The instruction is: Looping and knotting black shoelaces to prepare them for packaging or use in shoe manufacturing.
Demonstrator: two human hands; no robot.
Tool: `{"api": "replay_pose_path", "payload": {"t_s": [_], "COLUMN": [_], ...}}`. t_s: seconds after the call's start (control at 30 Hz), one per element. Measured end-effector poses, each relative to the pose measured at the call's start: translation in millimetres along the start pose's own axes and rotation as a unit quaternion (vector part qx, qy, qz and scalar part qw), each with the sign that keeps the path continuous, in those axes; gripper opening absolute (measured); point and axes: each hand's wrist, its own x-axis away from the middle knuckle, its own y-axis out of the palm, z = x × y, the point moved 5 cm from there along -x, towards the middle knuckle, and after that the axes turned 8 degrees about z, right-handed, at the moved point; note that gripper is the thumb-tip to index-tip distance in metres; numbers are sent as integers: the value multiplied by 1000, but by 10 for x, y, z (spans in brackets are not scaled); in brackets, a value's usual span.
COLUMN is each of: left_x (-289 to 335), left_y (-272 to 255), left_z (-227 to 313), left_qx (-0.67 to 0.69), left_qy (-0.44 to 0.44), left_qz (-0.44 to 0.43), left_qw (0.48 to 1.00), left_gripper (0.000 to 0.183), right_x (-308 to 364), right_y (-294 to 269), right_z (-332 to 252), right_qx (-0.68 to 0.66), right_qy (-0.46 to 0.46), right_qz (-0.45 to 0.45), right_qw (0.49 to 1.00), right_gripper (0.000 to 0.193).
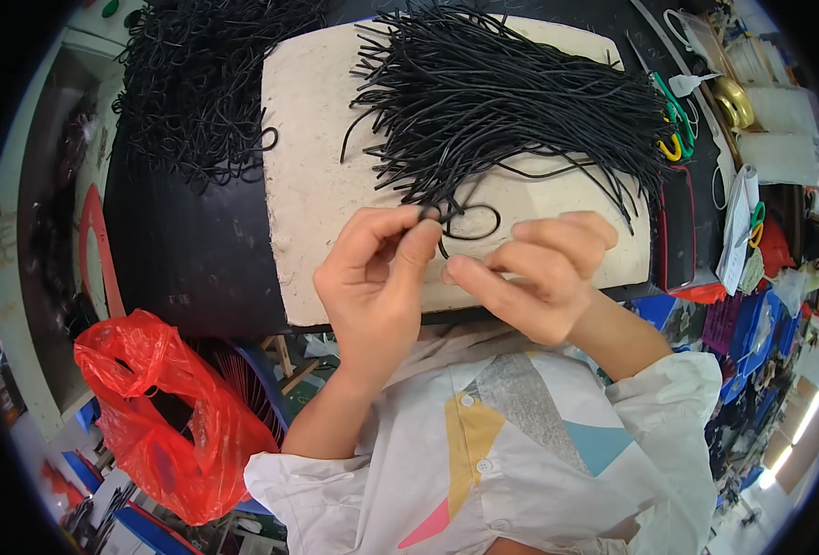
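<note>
- The black cord (498, 222) is at your left fingertips, over the near part of the board, its small loop reaching right into the gap between your hands.
- Your left hand (372, 268) is pinched on that cord, thumb against forefinger.
- Your right hand (544, 282) has its fingers curled, thumb and forefinger beside the cord's lower tail (whether they grip it, you cannot tell from here).
- Count one cord being worked, and two masses of black cord beyond your hands.
- The first, a bundle of straight cords (511, 102), lies across the board just past your fingers; the second, a tangled pile (206, 83), is to the left of the board (the strands overlap too much to number in either).
- At the bundle's right end you have one green handle (678, 116) and one yellow handle (671, 148), with one dark, red-edged flat object (677, 227) nearer you.
- Under the work is one cream board (312, 185), its surface scuffed, resting on a black tabletop (187, 268).
- One red plastic bag (178, 425) sits open below the table's edge, to your left.
- Around you, the room is crowded: folded white paper (738, 227) and mixed goods on the right, two bright light strips (807, 416) at the lower right.
</note>
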Motion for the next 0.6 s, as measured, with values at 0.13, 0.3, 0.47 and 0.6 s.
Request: {"api": "replay_pose_path", "payload": {"t_s": [0.13, 0.3, 0.47, 0.6], "left_x": [19, 72, 84, 79], "left_y": [9, 51, 54, 86], "left_z": [6, -47, 20, 98], "left_qx": [-40, 78, 36, -6], "left_qy": [-14, -120, -140, -84], "left_qz": [-122, -171, -147, -156], "left_qw": [992, 975, 978, 984], "left_gripper": [9, 12, 11, 12], "right_x": [-93, 84, 152, 121], "right_y": [121, 259, 295, 234], "right_z": [304, 368, 305, 293], "right_qx": [-234, -464, -540, -499], "right_qy": [287, 544, 616, 500], "right_qz": [-115, -185, -122, -43], "right_qw": [922, 675, 560, 707], "right_gripper": [27, 12, 11, 11]}}
